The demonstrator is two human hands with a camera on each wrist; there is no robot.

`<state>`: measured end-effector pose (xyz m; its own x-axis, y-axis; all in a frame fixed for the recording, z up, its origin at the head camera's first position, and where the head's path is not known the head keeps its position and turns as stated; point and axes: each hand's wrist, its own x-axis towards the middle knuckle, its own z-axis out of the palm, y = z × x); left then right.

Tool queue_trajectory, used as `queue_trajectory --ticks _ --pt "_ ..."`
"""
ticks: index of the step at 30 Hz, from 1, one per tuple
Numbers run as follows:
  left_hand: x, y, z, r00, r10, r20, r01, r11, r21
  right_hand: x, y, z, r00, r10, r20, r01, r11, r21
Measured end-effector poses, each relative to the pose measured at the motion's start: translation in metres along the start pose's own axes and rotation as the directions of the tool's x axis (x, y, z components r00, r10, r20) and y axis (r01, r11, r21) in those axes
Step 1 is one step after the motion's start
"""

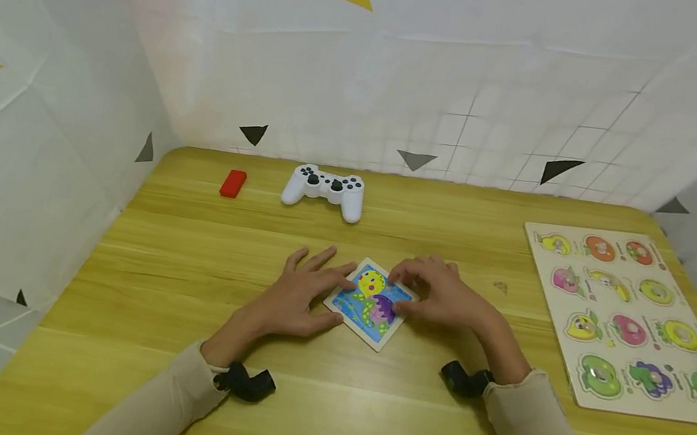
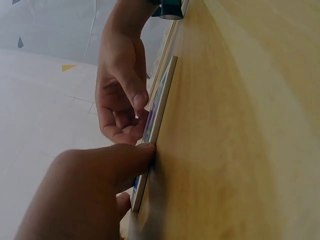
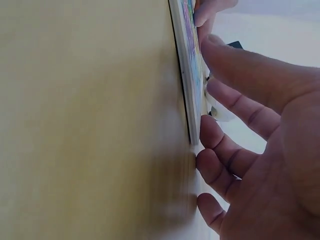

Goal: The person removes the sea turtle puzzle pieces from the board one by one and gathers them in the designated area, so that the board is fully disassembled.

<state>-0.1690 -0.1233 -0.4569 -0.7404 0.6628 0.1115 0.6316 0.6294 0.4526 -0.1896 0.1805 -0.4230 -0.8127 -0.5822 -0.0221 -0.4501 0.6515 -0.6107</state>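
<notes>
A small square picture puzzle (image 1: 370, 307) with a yellow and purple turtle on blue lies turned cornerwise on the table, framed by a pale border. My left hand (image 1: 301, 296) holds its left corner, thumb at the near edge and index finger across the upper left edge, other fingers spread. In the left wrist view the left thumb (image 2: 125, 157) presses against the board's side. Over the right half of the puzzle is my right hand (image 1: 438, 292), fingers loosely bent, with a gap between thumb and index finger. The right wrist view has the right thumb (image 3: 250, 70) close over the picture.
A white game controller (image 1: 326, 189) and a red block (image 1: 233, 184) lie toward the back of the wooden table (image 1: 185, 255). On the right is a large fruit peg board (image 1: 628, 324). Wrist cameras (image 1: 247, 383) sit at both cuffs. White sheeting (image 1: 404, 93) encloses the back and sides.
</notes>
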Motion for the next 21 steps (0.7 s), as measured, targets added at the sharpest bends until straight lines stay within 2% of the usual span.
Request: queue_trajectory --ticks 5,9,15,21 --pt "0.000 0.001 0.000 1.000 0.005 -0.003 -0.005 1.000 0.000 0.018 0.000 -0.002 0.995 -0.099 0.021 0.099 0.995 0.013" --pt "-0.001 0.000 -0.001 1.000 0.009 -0.012 -0.009 1.000 -0.002 0.036 0.000 -0.006 0.986 -0.151 0.075 0.151 0.989 -0.001" --pt "-0.001 0.000 -0.001 1.000 0.011 -0.011 -0.011 1.000 0.001 0.055 -0.006 -0.012 0.974 -0.111 0.200 0.123 0.991 -0.051" --pt "0.000 0.000 -0.002 1.000 0.017 -0.013 -0.018 1.000 -0.015 0.063 -0.018 -0.019 0.957 -0.088 0.277 0.103 0.994 -0.038"
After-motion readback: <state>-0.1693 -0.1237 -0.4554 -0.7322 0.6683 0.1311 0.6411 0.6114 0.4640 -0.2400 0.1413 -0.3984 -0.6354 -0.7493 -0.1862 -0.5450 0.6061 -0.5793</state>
